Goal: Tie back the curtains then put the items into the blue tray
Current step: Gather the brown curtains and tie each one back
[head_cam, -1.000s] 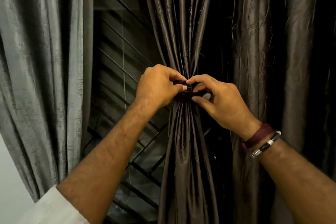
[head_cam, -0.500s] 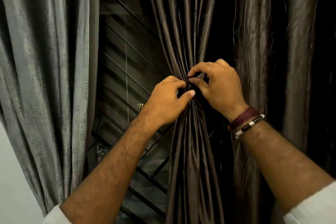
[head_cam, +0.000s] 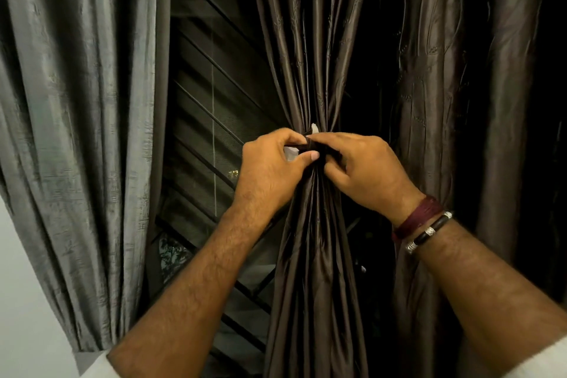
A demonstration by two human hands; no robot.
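Note:
A dark brown curtain [head_cam: 310, 55] hangs in the middle, gathered into a narrow waist by a dark tie-back band [head_cam: 319, 151]. My left hand [head_cam: 270, 169] pinches the band from the left, thumb and forefinger closed on it. From the right, my right hand [head_cam: 365, 172] grips the same band with curled fingers. A small white tab [head_cam: 314, 128] shows above the fingers. Most of the band is hidden by both hands. No blue tray is in view.
A grey curtain [head_cam: 79, 101] hangs loose at the left. Between the curtains a dark window with diagonal metal bars [head_cam: 208, 95] shows. More dark brown curtain folds [head_cam: 445, 86] hang at the right. White wall [head_cam: 21, 301] lies at the lower left.
Both hands shifted on the band: the right hand dropped from above the gather to level with the left, and a white tab now shows above the fingers.

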